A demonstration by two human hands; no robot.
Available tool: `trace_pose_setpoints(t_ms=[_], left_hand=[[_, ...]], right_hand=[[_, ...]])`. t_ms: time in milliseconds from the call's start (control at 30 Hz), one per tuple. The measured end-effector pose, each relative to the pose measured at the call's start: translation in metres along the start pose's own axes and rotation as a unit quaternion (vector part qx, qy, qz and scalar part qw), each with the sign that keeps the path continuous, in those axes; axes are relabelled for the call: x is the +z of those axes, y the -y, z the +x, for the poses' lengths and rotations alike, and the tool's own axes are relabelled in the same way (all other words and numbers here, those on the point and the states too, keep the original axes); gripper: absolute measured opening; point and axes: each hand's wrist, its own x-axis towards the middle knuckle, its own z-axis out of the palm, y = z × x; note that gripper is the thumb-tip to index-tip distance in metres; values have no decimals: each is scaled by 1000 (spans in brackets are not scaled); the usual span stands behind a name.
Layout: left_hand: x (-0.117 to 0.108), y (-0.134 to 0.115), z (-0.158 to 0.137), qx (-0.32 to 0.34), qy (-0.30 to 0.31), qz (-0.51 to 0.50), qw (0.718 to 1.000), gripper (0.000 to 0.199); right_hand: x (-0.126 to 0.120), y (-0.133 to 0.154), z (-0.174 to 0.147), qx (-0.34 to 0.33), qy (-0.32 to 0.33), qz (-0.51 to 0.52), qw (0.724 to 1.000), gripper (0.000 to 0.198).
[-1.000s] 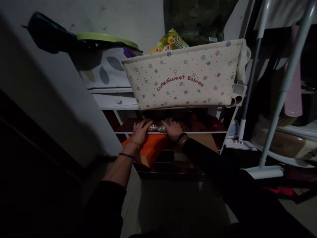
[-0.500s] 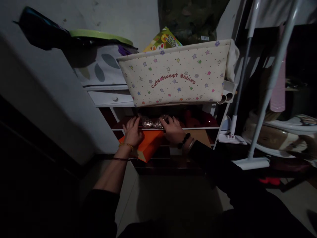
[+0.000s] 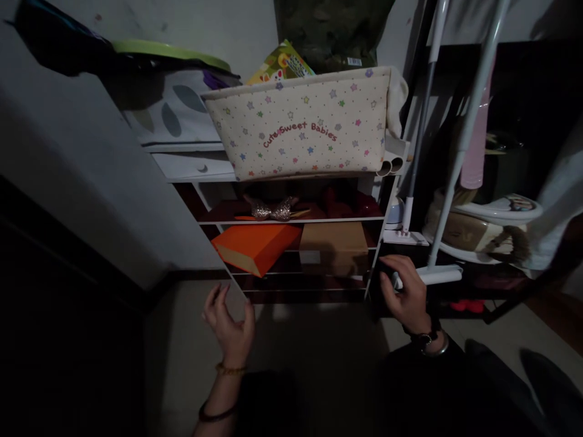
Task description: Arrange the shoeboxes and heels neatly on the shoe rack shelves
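Note:
My left hand (image 3: 230,325) hangs in the air low in front of the rack, fingers curved and apart, holding nothing. Off to the other side, my right hand (image 3: 405,291) is raised near the rack's lower right corner, its fingers bent and the thumb apart, also with nothing in it. A glittery bow-shaped pair of pieces (image 3: 273,209), which looks like shoes, lies at the front of the dark red upper shelf (image 3: 218,212). Below it an orange box (image 3: 259,243) sticks out at an angle, beside a brown cardboard box (image 3: 334,246).
A star-patterned fabric bin (image 3: 300,130) stands on the rack top above a white drawer (image 3: 195,167). Dark red items (image 3: 348,200) sit on the upper shelf's right. A mop (image 3: 412,152) and a white-headed pole (image 3: 460,145) lean at the right.
Both hands have let go of the glittery pair on the shelf and drawn back towards me, the left down and the right out to the right. The view has shifted slightly.

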Motion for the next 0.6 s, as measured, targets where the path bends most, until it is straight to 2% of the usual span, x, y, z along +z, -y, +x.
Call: trace_pose_setpoints(t_ms=[100, 233, 333, 433, 533, 600], left_hand=[[21, 22, -27, -13, 43, -4, 999, 50], [48, 37, -40, 26, 137, -49, 989, 35], [67, 26, -36, 56, 200, -110, 972, 30], [86, 2, -24, 95, 249, -162, 950, 28], [105, -19, -15, 137, 311, -191, 921, 29], [116, -23, -18, 143, 342, -201, 907, 31]], right_hand=[[3, -15, -21, -14, -6, 1, 1000, 27], [22, -28, -31, -61, 94, 10, 994, 21], [37, -32, -24, -105, 149, 4, 983, 22], [51, -30, -13, -128, 160, 4, 979, 23], [63, -27, -16, -104, 168, -1, 980, 24], [70, -26, -29, -78, 205, -4, 976, 24]])
